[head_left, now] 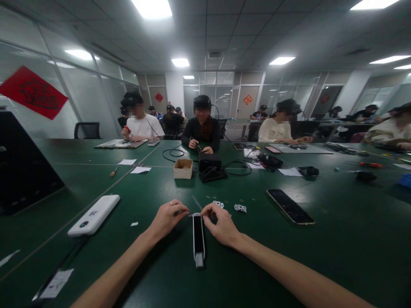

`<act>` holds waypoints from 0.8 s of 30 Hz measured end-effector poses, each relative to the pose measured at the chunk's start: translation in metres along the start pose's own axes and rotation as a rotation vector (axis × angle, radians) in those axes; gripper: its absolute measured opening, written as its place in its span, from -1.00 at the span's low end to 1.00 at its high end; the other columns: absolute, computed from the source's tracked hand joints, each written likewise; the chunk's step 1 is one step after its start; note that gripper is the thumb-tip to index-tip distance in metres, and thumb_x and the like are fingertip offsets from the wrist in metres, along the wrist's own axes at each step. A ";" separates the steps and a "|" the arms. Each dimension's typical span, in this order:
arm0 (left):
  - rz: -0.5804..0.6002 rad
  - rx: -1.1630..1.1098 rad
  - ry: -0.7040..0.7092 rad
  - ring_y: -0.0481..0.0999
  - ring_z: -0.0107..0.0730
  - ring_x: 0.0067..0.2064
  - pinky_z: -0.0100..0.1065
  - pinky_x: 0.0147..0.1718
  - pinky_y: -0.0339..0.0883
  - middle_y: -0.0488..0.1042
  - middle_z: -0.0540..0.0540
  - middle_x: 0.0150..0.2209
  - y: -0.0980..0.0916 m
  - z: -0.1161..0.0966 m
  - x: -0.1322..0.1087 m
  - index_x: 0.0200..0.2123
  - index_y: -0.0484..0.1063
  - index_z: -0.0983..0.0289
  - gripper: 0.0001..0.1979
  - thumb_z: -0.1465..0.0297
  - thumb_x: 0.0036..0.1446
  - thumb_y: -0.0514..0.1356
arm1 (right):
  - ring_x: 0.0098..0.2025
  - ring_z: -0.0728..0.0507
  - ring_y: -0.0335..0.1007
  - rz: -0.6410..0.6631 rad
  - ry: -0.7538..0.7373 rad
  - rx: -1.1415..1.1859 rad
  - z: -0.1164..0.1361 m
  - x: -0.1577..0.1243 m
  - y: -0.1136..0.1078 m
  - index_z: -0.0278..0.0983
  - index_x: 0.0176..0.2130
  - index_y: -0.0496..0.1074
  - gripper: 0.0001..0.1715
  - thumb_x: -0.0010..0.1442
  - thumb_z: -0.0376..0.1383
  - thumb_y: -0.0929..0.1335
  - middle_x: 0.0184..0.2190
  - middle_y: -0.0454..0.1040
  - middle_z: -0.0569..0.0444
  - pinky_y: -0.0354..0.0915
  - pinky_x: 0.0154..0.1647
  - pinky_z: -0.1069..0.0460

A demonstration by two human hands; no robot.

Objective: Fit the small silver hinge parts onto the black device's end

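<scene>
Black slim device (198, 237) flat on green bench (128, 256), long axis straight away from the body. Left hand (168, 217) and right hand (221, 224) at its far end, one each side, equally near, fingers closed in a pinch on that tip.

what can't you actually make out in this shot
Head view, all four:
- What, if anything, the left hand and right hand pinch at the far end of the long black and silver device: tiny and covered by fingertips.
- The small white metal pieces beyond it: too small to identify.
- Print on the white paper label: blurred.
- The black panel at left: cut off by the edge.
</scene>
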State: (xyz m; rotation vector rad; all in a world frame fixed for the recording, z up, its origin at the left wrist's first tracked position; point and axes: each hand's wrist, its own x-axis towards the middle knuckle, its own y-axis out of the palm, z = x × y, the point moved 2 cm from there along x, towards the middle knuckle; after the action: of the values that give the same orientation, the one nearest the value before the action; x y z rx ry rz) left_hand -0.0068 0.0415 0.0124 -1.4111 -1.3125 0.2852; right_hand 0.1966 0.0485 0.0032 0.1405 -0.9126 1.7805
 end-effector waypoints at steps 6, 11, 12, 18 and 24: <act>0.177 -0.112 -0.198 0.48 -0.36 -0.30 -0.41 -0.30 0.30 0.55 0.05 -0.31 -0.008 0.015 0.002 -0.29 0.56 0.23 -0.80 0.34 0.14 0.13 | -0.32 -0.08 0.29 -0.056 0.164 -0.104 -0.011 0.003 0.002 -0.28 -0.33 0.36 -0.86 0.05 -0.44 0.26 -0.38 0.39 0.08 0.22 -0.27 0.02; 0.308 -0.228 -0.267 0.49 -0.35 -0.28 -0.41 -0.27 0.30 0.56 0.03 -0.27 -0.006 0.014 0.001 -0.24 0.55 0.23 -0.76 0.31 0.12 0.12 | -0.30 -0.09 0.30 -0.010 0.211 -0.165 -0.016 0.004 0.004 -0.28 -0.31 0.37 -0.82 0.03 -0.46 0.27 -0.35 0.42 0.05 0.23 -0.25 0.01; 0.319 -0.245 -0.272 0.49 -0.35 -0.28 -0.41 -0.27 0.29 0.56 0.03 -0.26 -0.005 0.014 0.001 -0.23 0.54 0.23 -0.76 0.31 0.12 0.12 | -0.30 -0.09 0.31 0.003 0.203 -0.175 -0.017 0.004 0.005 -0.28 -0.31 0.38 -0.82 0.03 -0.46 0.27 -0.35 0.42 0.05 0.23 -0.25 0.02; 0.323 -0.310 -0.262 0.47 -0.36 -0.29 -0.41 -0.28 0.29 0.55 0.02 -0.29 0.004 0.018 -0.001 -0.25 0.50 0.26 -0.79 0.31 0.11 0.14 | -0.30 -0.08 0.32 0.052 0.156 -0.185 -0.019 0.004 0.008 -0.29 -0.32 0.40 -0.82 0.08 -0.47 0.25 -0.36 0.44 0.05 0.23 -0.26 0.04; 0.326 -0.327 -0.240 0.47 -0.37 -0.27 -0.41 -0.26 0.29 0.55 0.03 -0.28 0.007 0.018 -0.002 -0.27 0.50 0.26 -0.81 0.34 0.12 0.12 | -0.30 -0.07 0.32 0.068 0.164 -0.180 -0.017 0.005 0.007 -0.30 -0.31 0.41 -0.81 0.10 -0.47 0.25 -0.35 0.44 0.04 0.24 -0.24 0.03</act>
State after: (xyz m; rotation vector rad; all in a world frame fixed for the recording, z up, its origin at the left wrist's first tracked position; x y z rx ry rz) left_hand -0.0176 0.0513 -0.0002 -1.9214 -1.3614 0.4863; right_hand 0.1943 0.0621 -0.0095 -0.1516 -0.9618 1.7338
